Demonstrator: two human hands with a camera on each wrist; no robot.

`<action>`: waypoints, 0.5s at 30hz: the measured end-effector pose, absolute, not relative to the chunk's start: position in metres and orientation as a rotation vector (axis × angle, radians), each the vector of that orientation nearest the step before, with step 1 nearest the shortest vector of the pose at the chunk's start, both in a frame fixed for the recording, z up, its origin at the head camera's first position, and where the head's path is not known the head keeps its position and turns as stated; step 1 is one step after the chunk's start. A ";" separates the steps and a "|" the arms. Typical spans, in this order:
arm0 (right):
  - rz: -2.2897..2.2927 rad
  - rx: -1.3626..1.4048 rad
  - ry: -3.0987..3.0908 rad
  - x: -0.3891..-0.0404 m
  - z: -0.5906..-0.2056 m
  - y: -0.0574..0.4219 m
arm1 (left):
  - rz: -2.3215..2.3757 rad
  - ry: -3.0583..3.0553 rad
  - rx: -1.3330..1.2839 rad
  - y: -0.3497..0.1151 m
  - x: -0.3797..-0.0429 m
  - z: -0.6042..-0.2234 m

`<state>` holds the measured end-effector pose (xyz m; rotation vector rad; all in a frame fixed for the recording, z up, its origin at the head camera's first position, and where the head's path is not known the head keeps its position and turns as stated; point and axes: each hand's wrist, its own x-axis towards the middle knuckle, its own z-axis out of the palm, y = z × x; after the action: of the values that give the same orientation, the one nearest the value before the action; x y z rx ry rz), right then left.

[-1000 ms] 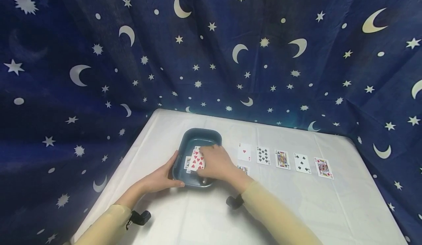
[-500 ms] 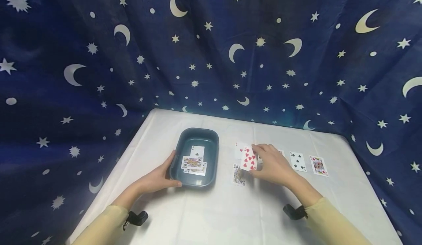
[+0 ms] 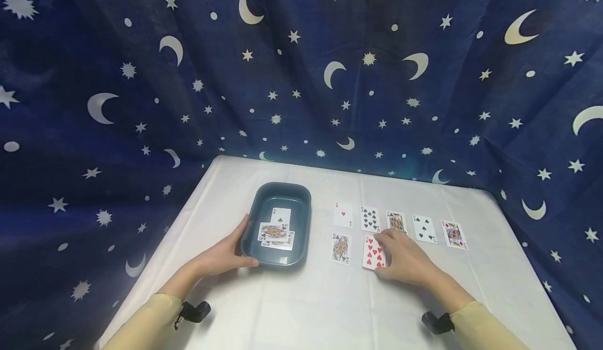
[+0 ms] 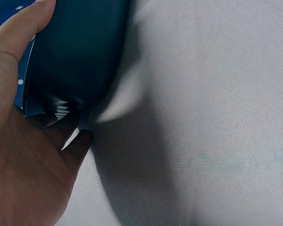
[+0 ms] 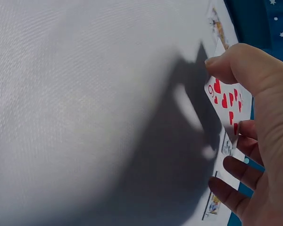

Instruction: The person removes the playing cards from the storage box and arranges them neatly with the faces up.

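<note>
My right hand pinches a nine of hearts by its edges, thumb at the near end and a finger at the far end. In the right wrist view the nine of hearts is tilted, with a shadow beside it. Directly left of it lies a queen of clubs. My left hand grips the near left corner of a dark teal tray. From the left wrist, the thumb shows at the rim of the tray, with the fingers partly hidden. Face-up inside lie an ace of clubs and two picture cards.
Behind the nine runs a row of face-up cards: an ace of hearts, a spade card, a partly covered picture card, a five of spades and a red picture card. A starry curtain hangs behind the white table.
My right hand has carried the nine of hearts rightward from over the tray, then lowered it beside the queen of clubs. The left hand has stayed on the tray.
</note>
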<state>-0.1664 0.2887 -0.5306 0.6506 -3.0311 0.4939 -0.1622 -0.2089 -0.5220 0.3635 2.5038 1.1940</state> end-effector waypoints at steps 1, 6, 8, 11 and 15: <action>0.488 0.658 -3.036 -0.166 -0.532 0.289 | 1.193 2.503 0.365 -0.209 -0.162 -0.522; 0.444 0.679 -3.056 -0.167 -0.534 0.287 | 1.186 2.503 0.359 -0.210 -0.162 -0.523; 0.432 0.679 -3.067 -0.168 -0.534 0.286 | 1.187 2.502 0.355 -0.210 -0.162 -0.523; 0.414 0.678 -3.086 -0.170 -0.534 0.284 | 1.189 2.500 0.356 -0.211 -0.162 -0.523; 0.413 0.675 -3.102 -0.170 -0.534 0.283 | 1.189 2.504 0.370 -0.211 -0.162 -0.524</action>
<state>-0.1701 0.2828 -0.5338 0.6751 -3.1023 0.4129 -0.1616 -0.2113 -0.5236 0.3705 2.5035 1.1890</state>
